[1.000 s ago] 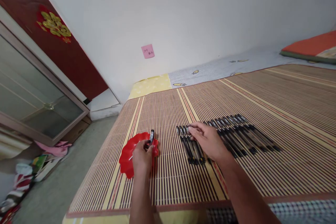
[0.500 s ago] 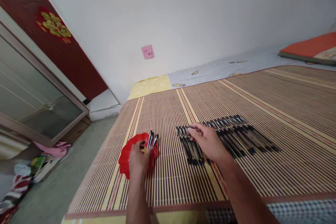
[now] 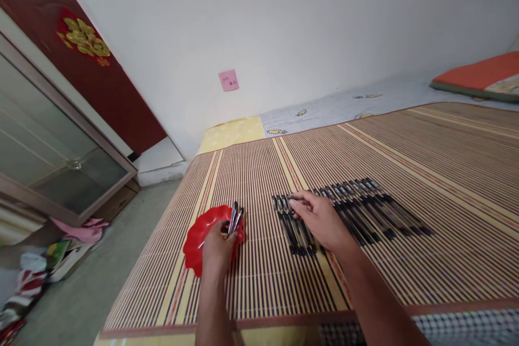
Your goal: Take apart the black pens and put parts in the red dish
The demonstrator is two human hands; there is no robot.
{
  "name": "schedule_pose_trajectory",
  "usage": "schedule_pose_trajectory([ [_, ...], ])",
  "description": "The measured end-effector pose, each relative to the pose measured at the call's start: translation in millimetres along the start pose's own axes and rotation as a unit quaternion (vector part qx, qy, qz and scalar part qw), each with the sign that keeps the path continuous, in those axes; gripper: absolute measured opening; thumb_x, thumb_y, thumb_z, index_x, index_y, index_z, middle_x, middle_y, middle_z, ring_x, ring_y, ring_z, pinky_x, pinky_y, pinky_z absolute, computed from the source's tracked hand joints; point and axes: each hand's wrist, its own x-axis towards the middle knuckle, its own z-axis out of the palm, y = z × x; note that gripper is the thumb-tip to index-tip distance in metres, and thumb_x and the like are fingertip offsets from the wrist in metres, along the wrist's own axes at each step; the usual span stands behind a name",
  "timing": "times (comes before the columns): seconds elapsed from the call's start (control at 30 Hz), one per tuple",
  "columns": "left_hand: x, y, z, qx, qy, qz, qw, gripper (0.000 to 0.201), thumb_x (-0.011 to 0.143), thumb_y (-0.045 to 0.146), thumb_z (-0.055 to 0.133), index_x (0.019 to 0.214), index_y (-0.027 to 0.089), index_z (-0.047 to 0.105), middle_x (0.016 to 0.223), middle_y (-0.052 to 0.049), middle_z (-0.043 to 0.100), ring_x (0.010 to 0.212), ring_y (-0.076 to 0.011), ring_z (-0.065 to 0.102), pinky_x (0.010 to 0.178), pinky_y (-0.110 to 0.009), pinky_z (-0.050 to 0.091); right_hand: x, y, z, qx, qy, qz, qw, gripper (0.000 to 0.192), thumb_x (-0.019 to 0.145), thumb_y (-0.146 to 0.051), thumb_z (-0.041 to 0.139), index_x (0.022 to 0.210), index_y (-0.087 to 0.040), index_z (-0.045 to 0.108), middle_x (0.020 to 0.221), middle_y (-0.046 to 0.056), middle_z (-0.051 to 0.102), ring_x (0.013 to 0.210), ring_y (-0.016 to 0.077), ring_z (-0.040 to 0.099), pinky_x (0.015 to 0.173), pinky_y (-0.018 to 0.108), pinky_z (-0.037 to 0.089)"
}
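My left hand [image 3: 218, 243] reaches into a red scalloped bowl [image 3: 193, 238], its thumb and fingers closed about black-and-clear pens. Two of these pens [image 3: 233, 217] stick up past the thumb, over the bowl's right side. Deeper in the bowl, a thin pale end shows beside the hand, and the rest is covered. On the striped mat, my right hand [image 3: 318, 216] pinches the upper end of a pen in a long row of pens [image 3: 367, 208]. Several pens [image 3: 288, 227] lie to its left, side by side, and the hand hides the middle of the row.
The striped mat [image 3: 259, 292] covers a bed against a white wall carrying a pink note [image 3: 228, 80]. A folded orange item [image 3: 478, 71] lies at the far right. To the left are a glass-panelled door [image 3: 57, 140] and clothes and papers [image 3: 68, 254] on the floor.
My left hand has shifted slightly right within the bowl, and the pens beside its thumb have tilted a little. A thin pale end now shows left of it. My right hand stays put.
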Motion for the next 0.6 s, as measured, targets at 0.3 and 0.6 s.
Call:
schedule_pose_trajectory([
  [0.3,4.0,-7.3,-2.0,-0.008,-0.008,-0.030,0.999,0.042,0.078,0.033,0.069,0.115,0.015,0.064,0.107,-0.012,0.073,0.093,-0.0261,0.070,0.080,-0.034,0.051,3.6,6.5,-10.3,-0.022,0.030,-0.007,0.999,0.035,0.087,-0.043,0.055,0.106,-0.016,0.068,0.085,0.006,0.070,0.070,0.0171,0.066,0.070,0.031,0.054],
  [0.6,-5.1,17.9,-9.5,-0.083,0.129,0.035,0.988,0.034,0.080,0.046,0.063,0.103,0.021,0.067,0.097,-0.006,0.073,0.079,-0.0222,0.068,0.073,-0.034,0.052,6.1,21.3,-7.4,-0.220,-0.026,-0.012,0.975,0.025,0.087,-0.022,0.050,0.095,-0.016,0.073,0.091,0.009,0.073,0.083,0.0204,0.066,0.076,0.029,0.047],
])
